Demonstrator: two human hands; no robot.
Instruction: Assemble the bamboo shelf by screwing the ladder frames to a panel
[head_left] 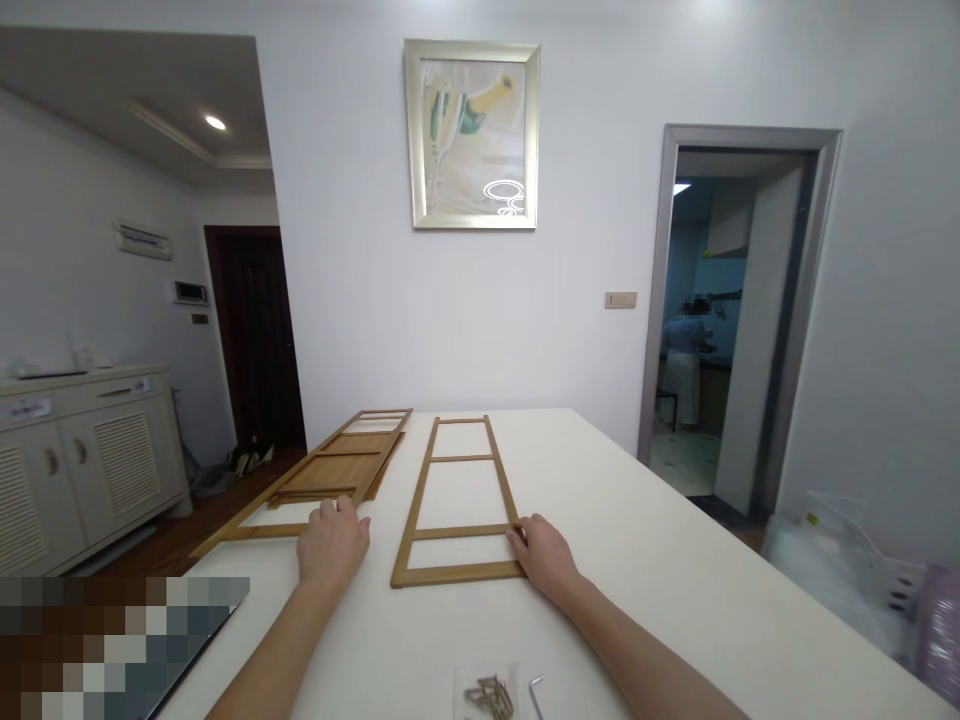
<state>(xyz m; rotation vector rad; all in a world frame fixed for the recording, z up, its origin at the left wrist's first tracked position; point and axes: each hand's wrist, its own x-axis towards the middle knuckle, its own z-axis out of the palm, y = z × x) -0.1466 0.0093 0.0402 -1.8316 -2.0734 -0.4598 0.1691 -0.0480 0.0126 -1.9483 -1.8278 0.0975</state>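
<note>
Two ladder-like wooden frames lie flat on the white table. My right hand (549,552) is closed on the right side rail of the nearer-centre wooden frame (459,531), close to its front corner. My left hand (332,545) is closed over the front right part of the left wooden frame (247,533); its fingertips are partly hidden. Flat wooden panels (341,470) lie at that left frame, in its middle section. Between my forearms, by the bottom edge of the view, are a clear bag of screws (491,697) and a bent hex key (535,690).
The white table (637,590) reaches toward the wall. A dark flat object (199,640), partly pixelated, lies at its left front. Plastic wrapping (832,570) stands on the right. Beyond a doorway, a person (682,360) stands in another room. A cabinet (97,440) is at left.
</note>
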